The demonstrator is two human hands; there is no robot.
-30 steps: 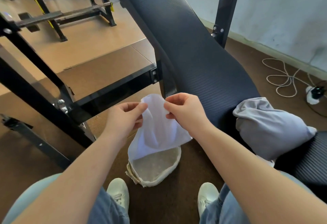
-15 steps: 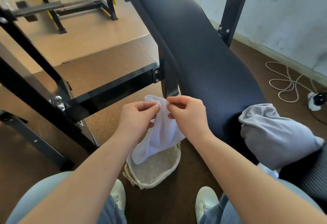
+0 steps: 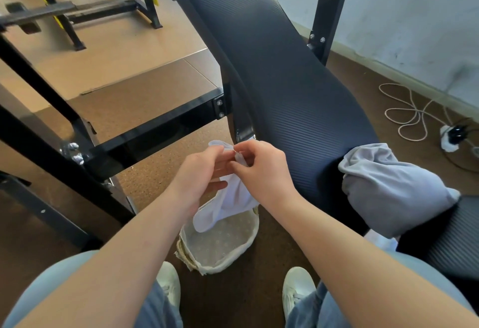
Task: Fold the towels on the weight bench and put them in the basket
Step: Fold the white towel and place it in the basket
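Much white towel hidden; left hand, right hand pinching.

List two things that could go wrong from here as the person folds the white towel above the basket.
1. The left hand and right hand pinch the white towel only at its top edge. Its loose end hangs over the basket, so it may drop in unfolded.
2. The grey towel lies bunched on the bench; a knock could send it to the floor.
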